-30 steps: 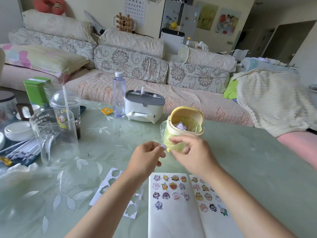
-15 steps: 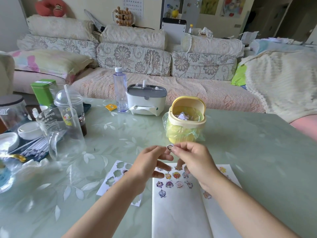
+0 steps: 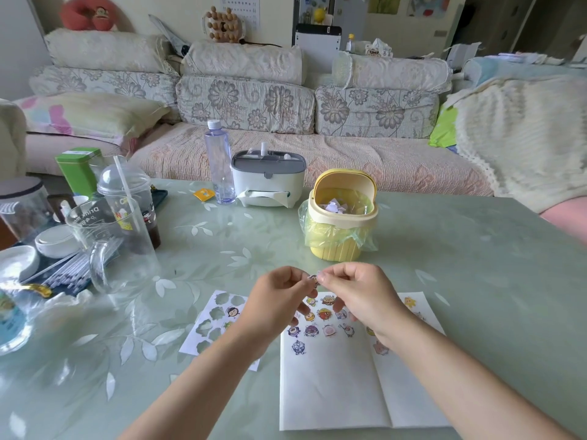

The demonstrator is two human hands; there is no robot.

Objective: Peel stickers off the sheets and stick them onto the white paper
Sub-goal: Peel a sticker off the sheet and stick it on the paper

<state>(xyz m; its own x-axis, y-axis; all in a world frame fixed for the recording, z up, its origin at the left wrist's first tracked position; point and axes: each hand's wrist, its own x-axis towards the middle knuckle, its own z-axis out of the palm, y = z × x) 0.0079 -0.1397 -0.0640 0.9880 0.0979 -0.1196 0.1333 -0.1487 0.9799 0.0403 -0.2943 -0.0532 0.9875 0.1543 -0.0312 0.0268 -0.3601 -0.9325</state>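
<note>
A small cartoon sticker (image 3: 313, 278) is held in the air between both hands, just above the top edge of the white paper (image 3: 333, 385). My left hand (image 3: 276, 300) pinches it from the left and my right hand (image 3: 359, 293) pinches it from the right. The white paper lies folded open on the table and carries several stickers in rows near its top. A sticker sheet (image 3: 216, 322) with several empty cut-outs and a sticker or two left lies to the left, partly under my left wrist.
A yellow mini bin (image 3: 341, 217) with paper scraps stands behind my hands. A glass jug (image 3: 111, 246), a lidded cup (image 3: 127, 198), dishes and a green tin (image 3: 77, 169) crowd the left. A bottle (image 3: 219, 166) and a tissue box (image 3: 268, 179) stand at the back.
Both hands came down and back from the bin toward the paper, still pinching the small sticker between them. The view has tilted downward.
</note>
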